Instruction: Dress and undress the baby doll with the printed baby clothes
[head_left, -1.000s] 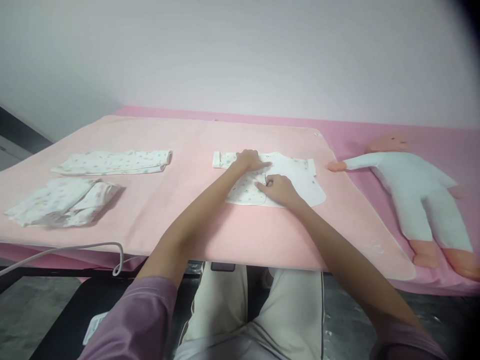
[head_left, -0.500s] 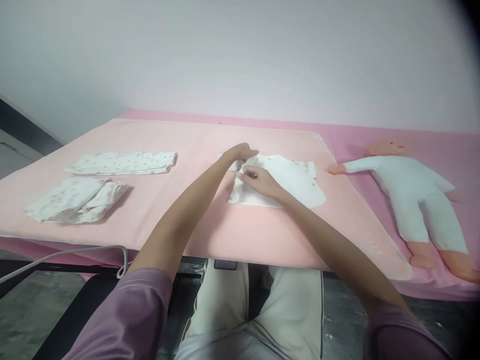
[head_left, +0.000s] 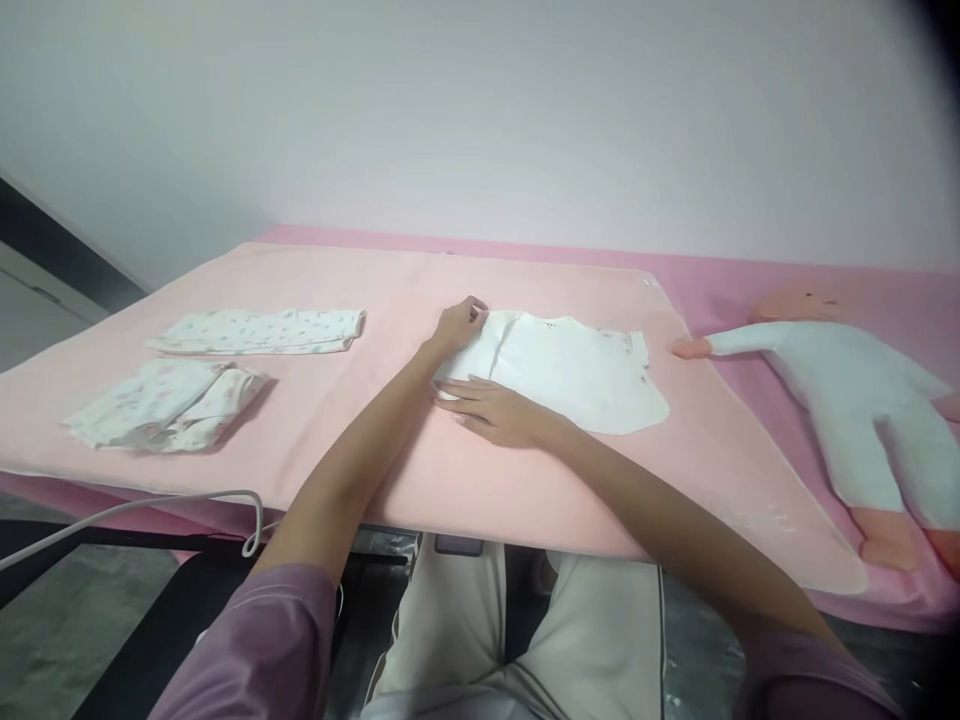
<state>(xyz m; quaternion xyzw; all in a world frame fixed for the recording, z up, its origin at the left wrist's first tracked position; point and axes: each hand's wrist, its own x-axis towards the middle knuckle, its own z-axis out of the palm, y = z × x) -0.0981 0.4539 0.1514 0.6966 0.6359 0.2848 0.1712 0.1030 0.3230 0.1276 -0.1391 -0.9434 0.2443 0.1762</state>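
Fingers of the right hand (head_left: 499, 412) lie straight and slightly spread, palm down, along the edge of the white garment (head_left: 577, 375) at its 8 o'clock, pressing nothing between them. At its 10 o'clock, the left hand (head_left: 456, 328) touches the edge with curled fingers; I cannot tell whether they pinch the cloth. The garment is laid out flat on the pink surface (head_left: 405, 285), directly in front of the person, with a folded-over strip at its 9 o'clock side and small fastenings at 12 and 3 o'clock. Well apart from it at 9 o'clock lies a long, neatly folded patterned cloth (head_left: 262, 332), and nearer the person, between 8 and 9 o'clock, a looser patterned bundle (head_left: 161, 405). At 3 o'clock a doll (head_left: 836, 395) in white lies on brighter pink fabric (head_left: 727, 300).
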